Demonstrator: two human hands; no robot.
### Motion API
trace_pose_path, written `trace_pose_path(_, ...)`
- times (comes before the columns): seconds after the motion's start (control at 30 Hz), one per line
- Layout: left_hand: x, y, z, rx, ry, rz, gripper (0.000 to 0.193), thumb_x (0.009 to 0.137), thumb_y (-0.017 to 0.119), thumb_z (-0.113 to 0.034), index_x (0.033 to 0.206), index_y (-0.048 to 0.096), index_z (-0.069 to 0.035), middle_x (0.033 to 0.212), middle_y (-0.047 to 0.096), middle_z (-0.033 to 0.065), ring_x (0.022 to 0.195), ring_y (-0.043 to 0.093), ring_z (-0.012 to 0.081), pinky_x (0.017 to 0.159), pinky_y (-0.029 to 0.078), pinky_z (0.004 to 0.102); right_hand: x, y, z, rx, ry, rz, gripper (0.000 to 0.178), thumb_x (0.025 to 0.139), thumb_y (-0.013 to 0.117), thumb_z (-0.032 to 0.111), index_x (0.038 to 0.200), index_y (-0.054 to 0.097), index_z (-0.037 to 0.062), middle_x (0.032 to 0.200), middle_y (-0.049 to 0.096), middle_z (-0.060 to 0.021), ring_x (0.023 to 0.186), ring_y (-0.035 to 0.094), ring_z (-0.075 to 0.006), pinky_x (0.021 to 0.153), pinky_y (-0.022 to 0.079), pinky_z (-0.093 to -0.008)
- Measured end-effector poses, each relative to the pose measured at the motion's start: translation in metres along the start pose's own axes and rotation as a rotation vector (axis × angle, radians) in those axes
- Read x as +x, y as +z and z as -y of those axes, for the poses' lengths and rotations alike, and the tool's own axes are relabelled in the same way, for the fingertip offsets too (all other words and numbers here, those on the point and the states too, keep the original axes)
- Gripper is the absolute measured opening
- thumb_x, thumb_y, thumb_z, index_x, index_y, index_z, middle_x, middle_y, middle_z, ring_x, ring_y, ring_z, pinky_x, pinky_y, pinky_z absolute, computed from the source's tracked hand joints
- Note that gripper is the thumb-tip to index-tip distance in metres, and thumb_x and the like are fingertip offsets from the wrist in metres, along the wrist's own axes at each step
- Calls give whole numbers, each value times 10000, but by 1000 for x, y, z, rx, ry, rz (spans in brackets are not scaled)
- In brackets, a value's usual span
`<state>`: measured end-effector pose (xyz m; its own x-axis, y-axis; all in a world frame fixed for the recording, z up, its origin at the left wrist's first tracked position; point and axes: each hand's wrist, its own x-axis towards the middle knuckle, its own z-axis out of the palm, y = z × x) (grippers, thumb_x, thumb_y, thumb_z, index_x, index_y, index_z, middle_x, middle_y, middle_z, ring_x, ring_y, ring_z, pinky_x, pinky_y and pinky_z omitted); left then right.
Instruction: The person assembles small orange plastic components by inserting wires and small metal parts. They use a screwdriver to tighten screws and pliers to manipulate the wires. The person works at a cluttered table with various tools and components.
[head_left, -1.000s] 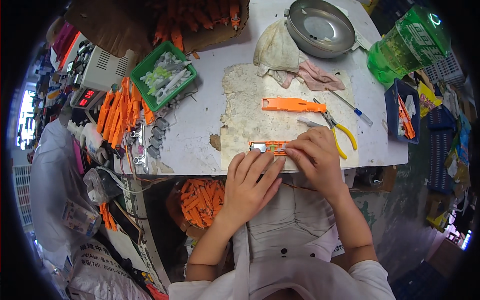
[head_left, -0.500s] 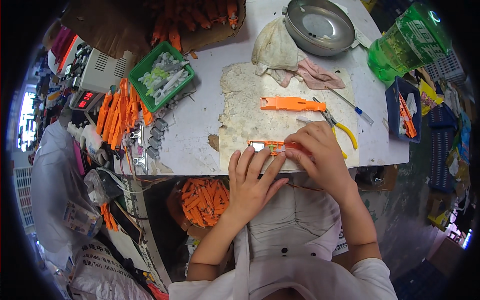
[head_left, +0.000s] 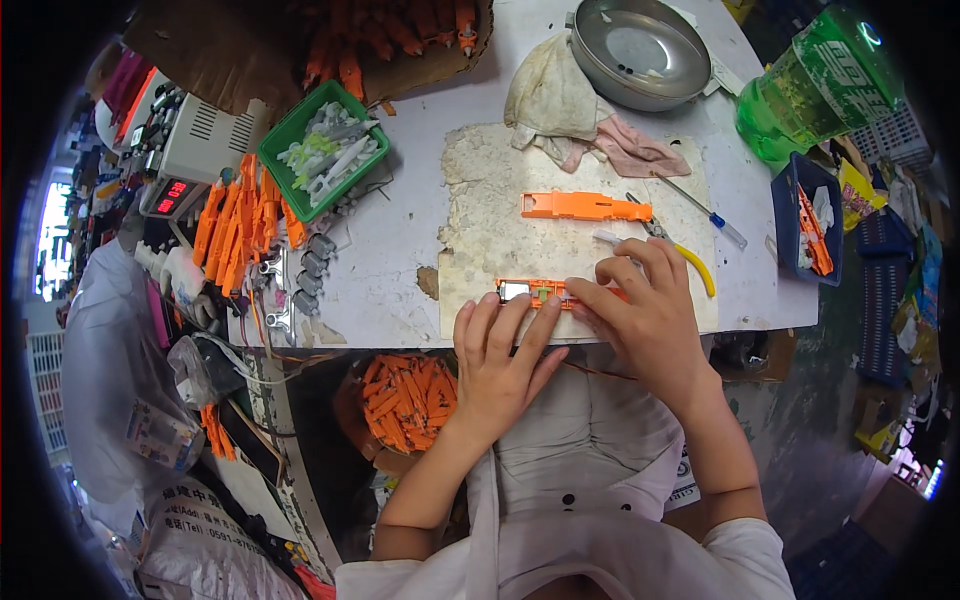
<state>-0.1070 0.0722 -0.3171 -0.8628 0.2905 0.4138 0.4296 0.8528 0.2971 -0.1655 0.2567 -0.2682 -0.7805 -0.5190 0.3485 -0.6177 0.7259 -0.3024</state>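
Observation:
An orange plastic casing (head_left: 551, 285) lies near the table's front edge, its open side up, with a silver-white block and a small green part inside. My left hand (head_left: 497, 362) steadies its near side with the fingertips, the thumb held apart. My right hand (head_left: 655, 318) has its thumb and index finger closed at the casing's right part and covers that end. What the right fingertips pinch there is hidden. Just beyond lies another long orange casing piece (head_left: 585, 206). Pliers with yellow handles (head_left: 697, 270) lie partly behind my right hand, and a screwdriver (head_left: 728, 232) rests farther right.
A green basket (head_left: 374, 165) of white and pale green parts stands left, beside several orange casings (head_left: 232, 235) and a box with a red display (head_left: 172, 197). At the back are a cloth (head_left: 552, 95) and a metal bowl (head_left: 640, 95). Right stand a green bottle (head_left: 820, 85) and a blue bin (head_left: 790, 225).
My right hand has shifted slightly, its fingers rising and spreading a little while thumb and index stay at the casing. The left hand has barely moved.

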Motion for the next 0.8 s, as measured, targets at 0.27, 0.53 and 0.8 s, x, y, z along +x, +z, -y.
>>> trace_pose_path(0.27, 1, 5, 1, -39, 7, -46, 583, 755, 740, -273, 1294, 545, -164, 1293, 412, 101, 1231, 333, 344, 1025, 313, 490, -8, -4, 4, 140, 66, -123, 283, 746, 712, 144, 1020, 651, 107, 962, 552, -63, 1024, 502, -286, 920, 380, -456)
trace_pose_path(0.53, -5, -21, 5, -207, 18, -396, 540, 798, 708, -216, 1302, 533, -135, 1274, 435, 120, 1199, 416, 346, 1027, 355, 480, -73, 23, 60, 719, 179, -100, 79, 795, 624, 22, 862, 664, 9, 803, 606, -125, 774, 557, -283, 742, 424, -357)
trace_pose_path(0.8, -87, -71, 26, -314, -355, -737, 322, 888, 613, -94, 1209, 587, -71, 897, 597, 73, 795, 555, 245, 821, 426, 344, -81, 31, 113, 631, -257, 149, 118, 855, 624, 49, 958, 670, 15, 891, 640, -165, 802, 614, -308, 732, 474, -358)
